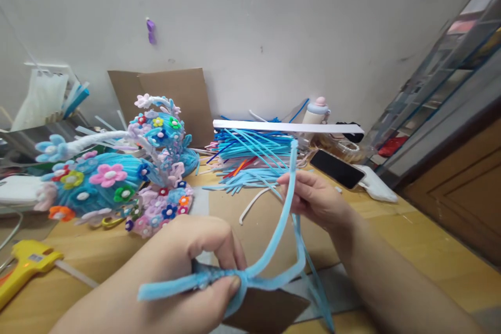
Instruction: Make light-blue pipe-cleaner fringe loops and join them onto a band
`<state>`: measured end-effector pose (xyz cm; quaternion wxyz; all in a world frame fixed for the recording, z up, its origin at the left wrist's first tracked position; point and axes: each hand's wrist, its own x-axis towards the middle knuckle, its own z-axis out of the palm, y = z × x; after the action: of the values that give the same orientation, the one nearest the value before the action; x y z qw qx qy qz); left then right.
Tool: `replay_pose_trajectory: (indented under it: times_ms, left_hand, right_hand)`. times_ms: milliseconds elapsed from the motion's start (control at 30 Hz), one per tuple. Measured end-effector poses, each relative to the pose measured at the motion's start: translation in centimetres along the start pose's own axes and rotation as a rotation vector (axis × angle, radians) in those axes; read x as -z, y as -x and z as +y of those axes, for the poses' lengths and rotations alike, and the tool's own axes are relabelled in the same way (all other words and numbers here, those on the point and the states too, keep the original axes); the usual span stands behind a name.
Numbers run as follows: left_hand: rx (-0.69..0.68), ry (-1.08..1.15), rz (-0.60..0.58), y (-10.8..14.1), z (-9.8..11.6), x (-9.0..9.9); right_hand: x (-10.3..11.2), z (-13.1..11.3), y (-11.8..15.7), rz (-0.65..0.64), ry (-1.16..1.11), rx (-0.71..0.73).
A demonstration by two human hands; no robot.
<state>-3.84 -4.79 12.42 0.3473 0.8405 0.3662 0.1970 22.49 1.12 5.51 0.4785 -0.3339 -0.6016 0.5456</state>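
In the lower middle, my left hand [195, 271] is closed around light blue pipe cleaners [274, 242], its thumb pressing where they are twisted together. A straight end sticks out to the left of the fist, and two bent lengths spread from the thumb to the right. My right hand [313, 195] pinches with thumb and fingers at the curved upper length, whose tip points up. Thinner blue strands hang below the right hand; whether it grips them too is hidden. Beneath the hands lies a piece of cardboard [225, 214].
Blue baskets [94, 188] decorated with colourful fuzzy flowers stand left, near a yellow glue gun [35, 261]. A pile of pipe cleaners [250, 146] lies at the back, with a white strip [282, 126] across it. A phone [336, 168] and bottle [316, 112] are at the right.
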Motion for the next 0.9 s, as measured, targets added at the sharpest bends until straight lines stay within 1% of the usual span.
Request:
replay_pose_trajectory:
  times_ms: [67, 133, 233, 300, 333, 367, 400, 433, 500, 567, 600, 633, 700, 767, 833, 900]
  left_hand:
    - [0.001, 0.033, -0.005, 0.4, -0.2, 0.4]
    - [0.025, 0.065, -0.019, 0.6, -0.4, 0.7]
    - [0.071, 0.120, -0.050, 0.3, -0.4, 0.9]
    - [0.087, 0.167, -0.069, -0.3, -0.5, 0.8]
    - [0.094, 0.185, -0.076, -0.6, -0.5, 0.6]
    - [0.095, 0.194, -0.080, -0.9, -0.6, 0.4]
    - [0.092, 0.187, -0.076, -1.2, -0.6, 0.2]
    - [0.084, 0.170, -0.066, -1.5, -0.6, -0.1]
    - [0.064, 0.133, -0.055, -1.9, -0.7, -0.7]
    - [0.050, 0.132, -0.077, -2.2, -0.7, -1.3]
    - [0.047, 0.152, -0.098, -2.3, -0.8, -1.6]
    - [0.045, 0.184, -0.123, -2.5, -0.9, -1.8]
    - [0.044, 0.286, -0.175, -3.0, -1.4, -2.0]
    - [0.047, 0.445, -0.244, -3.6, -2.3, -2.3]
    - [0.030, 0.617, -0.304, -4.4, -3.3, -2.7]
    - [0.056, 0.775, -0.353, -5.1, -4.4, -3.5]
  right_hand:
    - [1.3, -1.0, 0.2, 0.113, 0.429, 0.188]
    - [2.9, -2.0, 0.5, 0.242, 0.740, 0.371]
    - [5.3, -3.3, 1.7, 0.442, 0.981, 0.537]
    - [6.5, -3.8, 2.8, 0.513, 1.071, 0.592]
    - [6.9, -4.0, 3.4, 0.527, 1.081, 0.591]
    - [7.1, -4.2, 3.9, 0.525, 1.060, 0.563]
    - [7.1, -4.2, 4.4, 0.503, 1.004, 0.500]
    - [6.9, -4.2, 4.9, 0.455, 0.909, 0.397]
    - [6.1, -3.8, 5.5, 0.282, 0.595, 0.118]
    - [4.9, -3.0, 5.8, 0.079, 0.188, -0.136]
    - [4.4, -2.6, 5.8, 0.010, 0.000, -0.213]
    - [3.8, -2.1, 5.8, -0.027, -0.151, -0.257]
    - [2.9, -1.2, 5.7, -0.026, -0.347, -0.265]
    - [2.2, -0.4, 5.1, -0.021, -0.456, -0.184]
    - [1.8, 0.3, 4.1, -0.061, -0.495, -0.064]
    - [1.5, 0.6, 2.7, -0.099, -0.451, 0.025]
